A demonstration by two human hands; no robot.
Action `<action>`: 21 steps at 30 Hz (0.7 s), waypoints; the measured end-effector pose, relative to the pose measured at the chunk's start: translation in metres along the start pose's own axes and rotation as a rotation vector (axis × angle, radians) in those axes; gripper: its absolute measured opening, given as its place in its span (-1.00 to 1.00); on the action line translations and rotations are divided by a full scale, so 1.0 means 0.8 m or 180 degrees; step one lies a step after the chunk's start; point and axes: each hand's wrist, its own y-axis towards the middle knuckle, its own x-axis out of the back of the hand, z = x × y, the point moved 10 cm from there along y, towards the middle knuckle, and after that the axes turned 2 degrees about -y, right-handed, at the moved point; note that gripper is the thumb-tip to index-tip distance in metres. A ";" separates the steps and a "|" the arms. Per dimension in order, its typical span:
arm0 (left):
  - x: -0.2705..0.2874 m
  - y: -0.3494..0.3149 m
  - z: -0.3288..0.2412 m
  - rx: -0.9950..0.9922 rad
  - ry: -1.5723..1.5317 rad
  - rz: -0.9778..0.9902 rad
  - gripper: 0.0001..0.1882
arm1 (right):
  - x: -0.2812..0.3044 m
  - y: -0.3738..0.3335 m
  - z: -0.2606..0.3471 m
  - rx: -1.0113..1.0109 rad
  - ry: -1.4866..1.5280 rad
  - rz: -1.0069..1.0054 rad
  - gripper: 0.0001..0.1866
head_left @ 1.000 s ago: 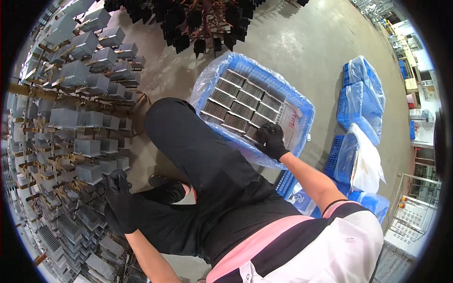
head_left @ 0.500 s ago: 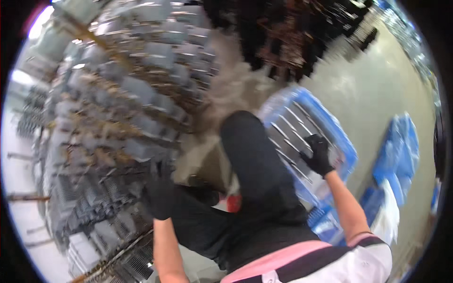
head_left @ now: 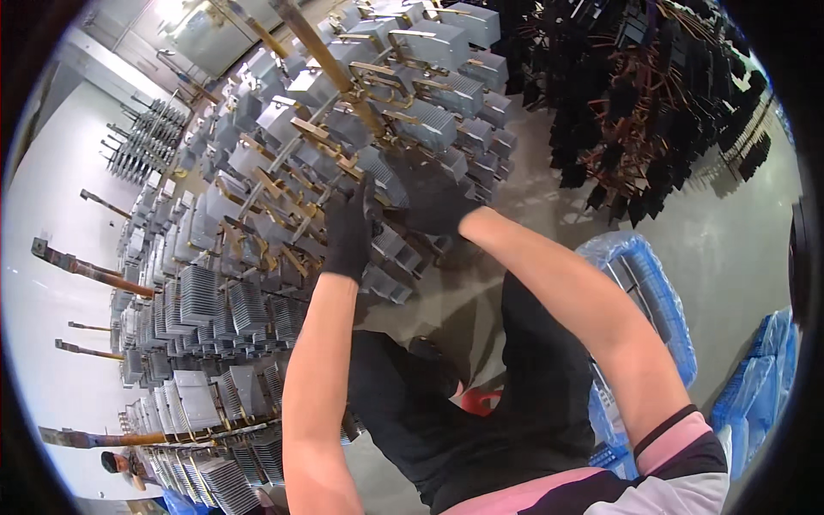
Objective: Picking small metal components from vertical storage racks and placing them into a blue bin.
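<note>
Rack [head_left: 257, 215]: fills upper left, hung with grey finned heat sinks [head_left: 433, 120].
Blue crate [head_left: 665, 318]: right edge, on floor.
Right hand [head_left: 438, 202]: gloved, centre top, against a heat sink; grip cannot be told.
Left hand [head_left: 350, 227]: gloved, beside it, fingers closed around rack parts.

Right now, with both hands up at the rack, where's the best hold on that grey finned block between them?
Probably by the finned block's two flat end faces, coming from the open front. Left hand and right hand already flank it; fins cover the broad face, and neighbouring blocks crowd it.
</note>
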 end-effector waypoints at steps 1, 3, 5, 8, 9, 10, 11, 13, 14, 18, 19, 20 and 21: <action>-0.013 0.007 0.016 0.0951 -0.0861 0.0283 -0.63 | -0.007 0.014 -0.001 -0.0158 -0.0147 0.0080 -0.20; -0.005 0.038 0.018 0.0263 -0.0127 0.0188 -0.69 | -0.015 0.035 0.009 -0.0257 -0.0233 0.0141 -0.21; 0.000 0.044 0.003 -0.1075 0.1307 0.0108 -0.74 | -0.041 0.047 0.010 -0.0665 -0.0025 0.0622 -0.25; -0.024 0.050 0.017 -0.0252 0.0442 0.0320 -0.70 | -0.050 0.035 -0.018 -0.0794 -0.0002 0.0581 -0.28; -0.033 0.047 0.024 0.0164 0.0028 0.0420 -0.68 | -0.042 0.032 -0.018 -0.0593 -0.0015 0.0259 -0.30; -0.041 0.042 0.017 0.0167 -0.0005 0.0476 -0.68 | -0.033 0.027 -0.017 -0.0390 -0.0037 -0.0061 -0.31; -0.030 0.037 0.006 -0.0024 -0.0065 0.0369 -0.68 | -0.035 0.028 -0.015 -0.0386 -0.0032 -0.0070 -0.31; -0.012 0.030 -0.016 -0.0405 -0.0191 0.0152 -0.66 | -0.035 0.029 -0.012 -0.0397 -0.0032 -0.0225 -0.42; -0.015 0.032 -0.010 -0.0408 -0.0185 0.0141 -0.66 | -0.034 0.029 -0.010 -0.0397 -0.0030 -0.0299 -0.47; -0.016 0.040 0.058 0.0553 -0.0917 -0.0246 -0.66 | -0.042 0.034 0.003 -0.0368 -0.0137 -0.0403 -0.44; -0.022 0.039 0.044 0.0305 -0.0700 -0.0220 -0.68 | -0.049 0.031 -0.008 -0.0329 -0.0099 -0.0389 -0.44; -0.029 0.039 0.030 0.0065 -0.0474 -0.0194 -0.70 | -0.050 0.028 -0.024 -0.0294 -0.0114 -0.0425 -0.37; -0.024 0.032 -0.007 -0.0653 -0.0079 -0.0467 -0.71 | -0.053 0.020 -0.036 -0.0269 -0.0126 -0.0434 -0.29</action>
